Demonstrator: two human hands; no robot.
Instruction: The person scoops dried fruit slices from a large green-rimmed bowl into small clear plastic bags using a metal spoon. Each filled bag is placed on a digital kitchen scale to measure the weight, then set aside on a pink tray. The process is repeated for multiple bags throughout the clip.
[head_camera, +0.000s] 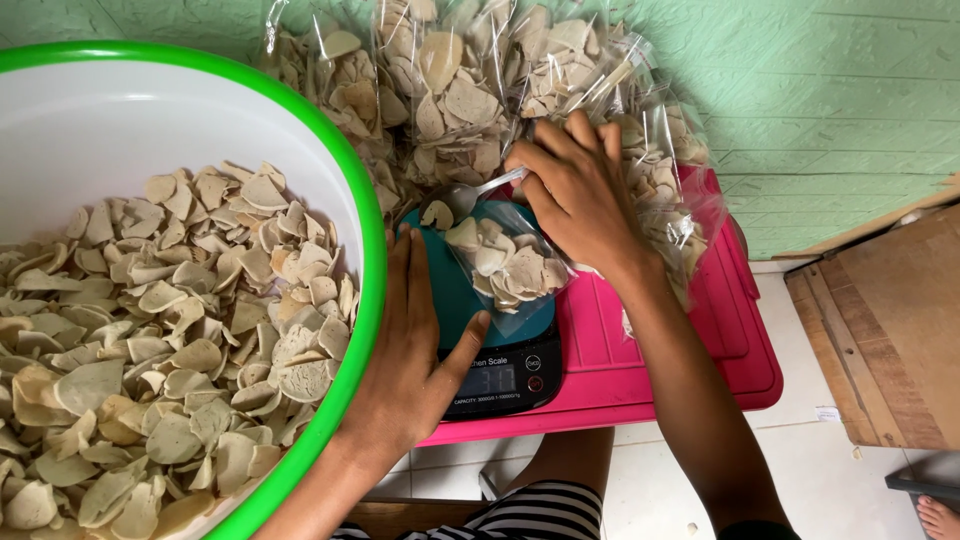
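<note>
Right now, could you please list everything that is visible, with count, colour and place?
basin: one, white with green rim, left
crackers: many, beige, in the basin
scale: one, black with teal top, centre, on the stool
small bag: one, clear, part filled, on the scale
spoon: one, silver, above the scale
packed bags: several, clear, against the wall
stool: one, pink, centre
wall: green, top
board: brown, right
left hand: beside the scale
right hand: on the spoon and small bag
</note>
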